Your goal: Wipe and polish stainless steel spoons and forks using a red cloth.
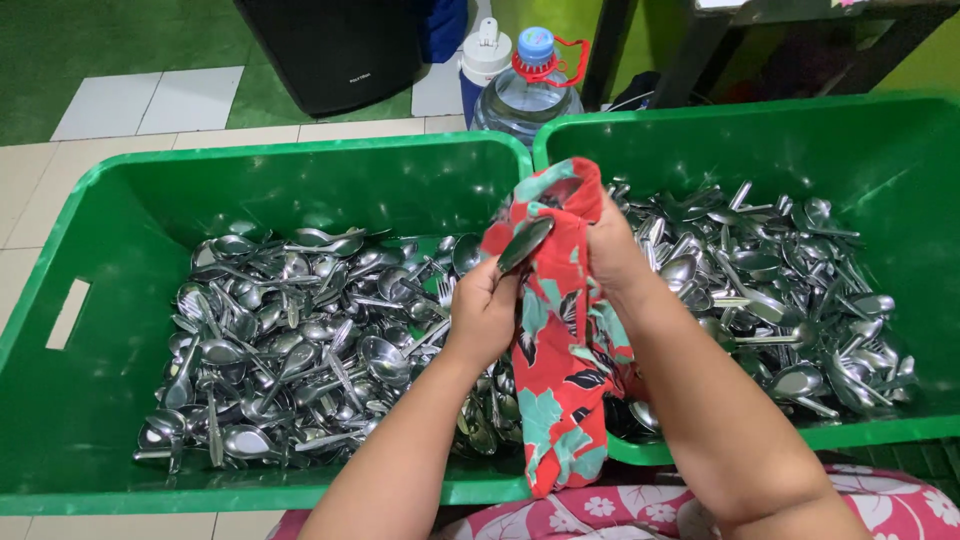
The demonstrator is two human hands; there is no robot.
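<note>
Tiled floor (120,100), two green bins full of cutlery. Left hand (485,310) fingers pinch a spoon (525,243); right hand (612,250) rubs it with red floral cloth (560,360). Both heaps (300,330) (770,290) large; split between wiped and unwiped unclear.

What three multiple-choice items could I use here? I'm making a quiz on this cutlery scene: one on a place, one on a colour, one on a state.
1. Where is the spoon that the hands hold?
A. Above the gap between the two tubs
B. On the floor tiles
C. Inside the water bottle

2. What colour are the tubs?
A. Blue
B. Green
C. White

3. How is the patterned cloth held?
A. Folded flat in a tub
B. Lying on the floor
C. Wrapped around the spoon by both hands

Answers: 1 A, it is held up where the left tub meets the right tub. 2 B, both walls are green. 3 C, the left hand and right hand grip it.
</note>
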